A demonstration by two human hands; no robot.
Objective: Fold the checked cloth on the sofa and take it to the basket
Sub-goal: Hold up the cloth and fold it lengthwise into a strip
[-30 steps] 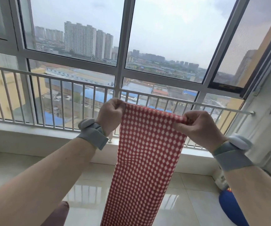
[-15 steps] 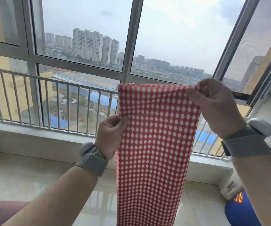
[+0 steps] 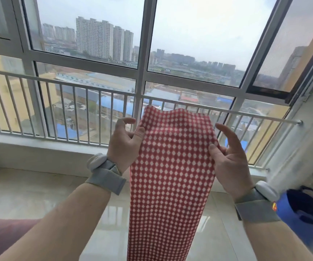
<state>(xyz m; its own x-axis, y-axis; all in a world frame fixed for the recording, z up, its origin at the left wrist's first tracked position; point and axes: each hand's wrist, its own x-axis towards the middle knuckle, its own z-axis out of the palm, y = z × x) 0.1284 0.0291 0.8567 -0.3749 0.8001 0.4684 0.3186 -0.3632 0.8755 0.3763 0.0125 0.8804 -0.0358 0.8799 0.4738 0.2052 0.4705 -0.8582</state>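
The folding step is in hand. The red-and-white checked cloth [image 3: 170, 166] is held up in the air in front of the window railing [image 3: 95, 89], already narrowed to a long strip that hangs down out of the bottom of the view. Its left edge is pinched a little below the top by the thumb of the left hand [image 3: 125, 146] against fingers hidden behind the fabric, the forefinger being curled free above. Its right edge is pinched by the thumb of the right hand [image 3: 229, 162], while the other fingers [image 3: 227, 134] are spread and lifted clear. The top margin stands loose above both grips. A blue bag-like container [image 3: 306, 211] is seen on the floor at the right; whether it is the basket cannot be told. Next, it is judged, the strip needs to be doubled over lengthwise, with both edges kept level, before it is carried off.
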